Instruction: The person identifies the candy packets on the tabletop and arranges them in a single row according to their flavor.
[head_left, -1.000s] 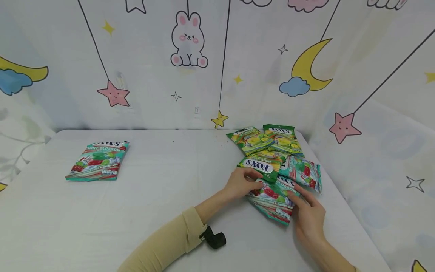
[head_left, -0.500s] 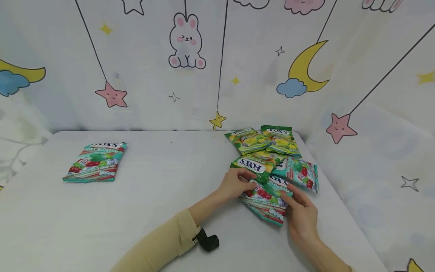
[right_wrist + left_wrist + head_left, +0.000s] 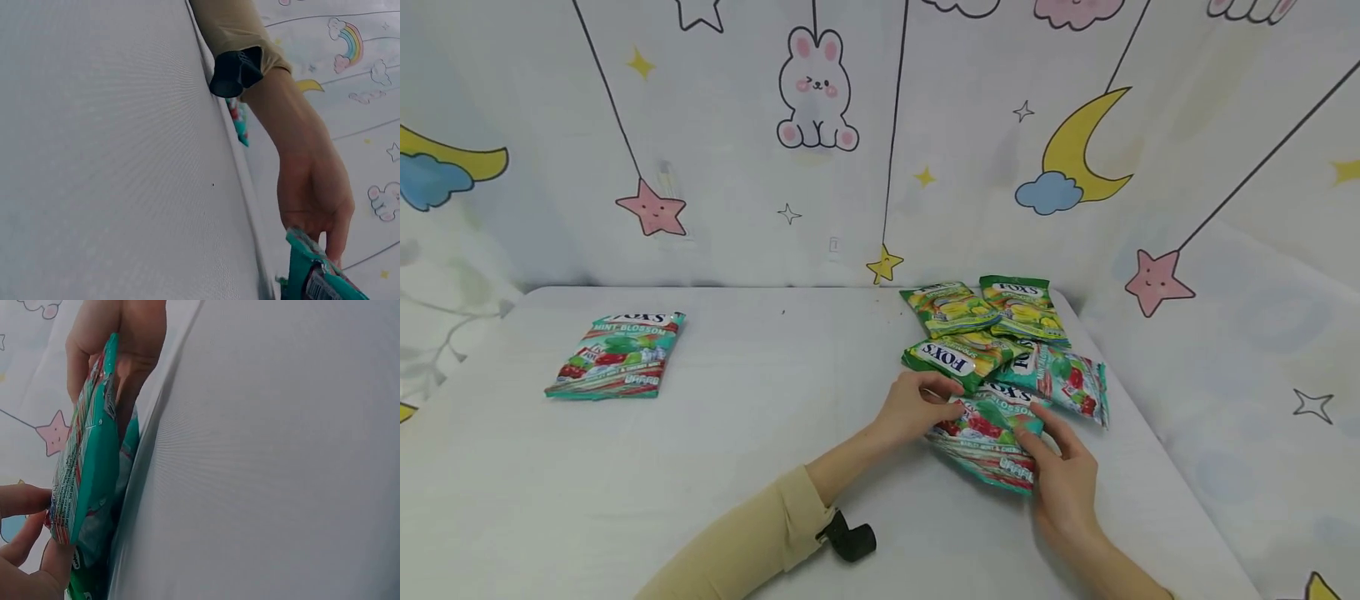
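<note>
My left hand (image 3: 916, 408) pinches the left edge of a teal and red candy bag (image 3: 992, 442) at the right of the table, printed with cherries and mint. My right hand (image 3: 1067, 483) grips the right edge of the same bag. In the left wrist view the bag (image 3: 94, 462) stands on edge between both hands, raised off the table. The right wrist view has its corner (image 3: 319, 275) below the left hand (image 3: 315, 187). Just behind it, a green Fox's bag (image 3: 951, 358) lies flat, beside another teal bag (image 3: 1071, 385).
Two more green and yellow bags (image 3: 1022, 310) lie at the back right of the white table (image 3: 737, 467), overlapping the pile. One teal Mint Blossom bag (image 3: 613, 358) lies alone at the far left. A patterned curtain (image 3: 730, 150) hangs behind the table.
Both hands and the gripped candy bag have shifted slightly left. The front green bag behind it has slid left and a little back. The far-left bag has stayed put.
</note>
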Tool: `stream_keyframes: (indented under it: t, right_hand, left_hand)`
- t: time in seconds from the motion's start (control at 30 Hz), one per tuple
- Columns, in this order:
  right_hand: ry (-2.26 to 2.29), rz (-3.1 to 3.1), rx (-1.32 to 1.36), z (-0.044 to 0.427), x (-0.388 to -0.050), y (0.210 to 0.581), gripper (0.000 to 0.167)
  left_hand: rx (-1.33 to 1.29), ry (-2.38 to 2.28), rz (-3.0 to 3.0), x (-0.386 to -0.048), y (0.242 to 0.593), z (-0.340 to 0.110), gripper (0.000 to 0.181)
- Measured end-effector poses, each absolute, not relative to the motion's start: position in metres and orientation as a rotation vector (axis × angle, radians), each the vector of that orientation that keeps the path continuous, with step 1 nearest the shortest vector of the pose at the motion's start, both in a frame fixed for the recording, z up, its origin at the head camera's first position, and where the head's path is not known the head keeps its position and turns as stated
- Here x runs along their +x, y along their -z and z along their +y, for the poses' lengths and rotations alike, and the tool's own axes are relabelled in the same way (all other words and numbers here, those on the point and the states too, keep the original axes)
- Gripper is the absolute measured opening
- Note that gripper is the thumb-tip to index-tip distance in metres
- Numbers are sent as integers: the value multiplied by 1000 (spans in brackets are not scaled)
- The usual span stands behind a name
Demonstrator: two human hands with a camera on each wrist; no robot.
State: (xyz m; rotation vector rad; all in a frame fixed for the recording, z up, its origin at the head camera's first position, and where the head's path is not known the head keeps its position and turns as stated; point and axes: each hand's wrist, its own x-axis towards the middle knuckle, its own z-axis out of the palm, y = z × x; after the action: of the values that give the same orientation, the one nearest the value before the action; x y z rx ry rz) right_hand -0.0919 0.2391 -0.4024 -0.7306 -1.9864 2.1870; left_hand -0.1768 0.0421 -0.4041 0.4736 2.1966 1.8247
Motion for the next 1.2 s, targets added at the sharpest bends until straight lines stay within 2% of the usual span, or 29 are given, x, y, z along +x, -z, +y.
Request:
stream_keyframes:
  t: [0.53, 1.2]
  right_hand:
    - [-2116, -1804, -669, 237, -87, 388, 48]
    - [-2030, -1632, -451, 231, -79, 379, 45]
  left_hand:
    - [459, -1968, 2081, -165, 394, 48, 23]
    - [532, -2014, 2158, -152, 384, 50, 26]
